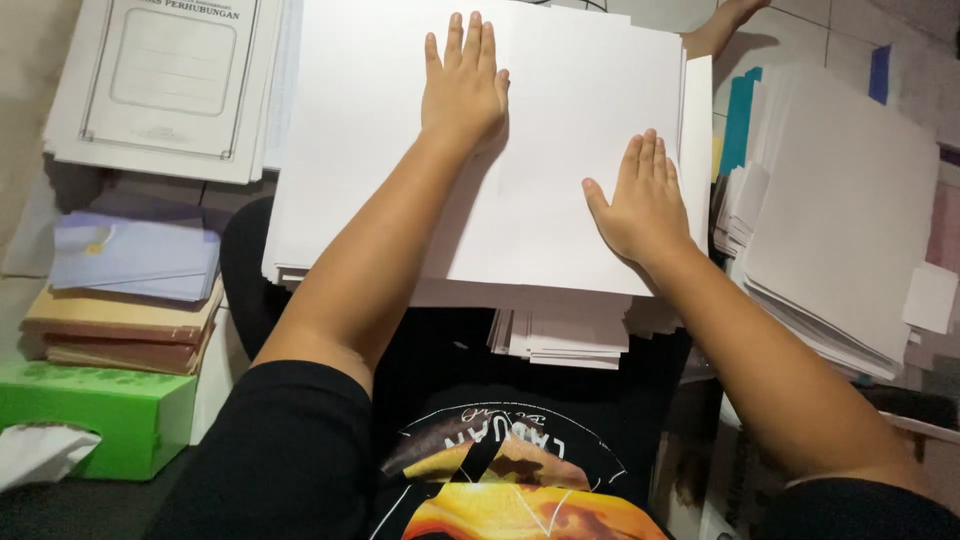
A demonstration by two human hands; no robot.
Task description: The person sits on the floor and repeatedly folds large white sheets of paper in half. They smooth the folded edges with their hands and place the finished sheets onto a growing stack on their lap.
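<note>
A large stack of white paper sheets [350, 150] lies in front of me, resting over my lap. My left hand [463, 85] presses flat on the top sheet near its far middle, fingers together and pointing away. My right hand [642, 200] also lies flat on the top sheet, close to its right edge. Neither hand holds anything. Below the top sheets a smaller bundle of white paper [560, 335] sticks out toward me.
A second pile of white sheets [850, 210] sits on the right, with coloured paper edges [740, 120] behind it. At left are a printed white cover stack [165, 80], a lilac folder on books [135, 255] and a green tissue box [100, 410]. Another person's arm [720, 25] shows at the top.
</note>
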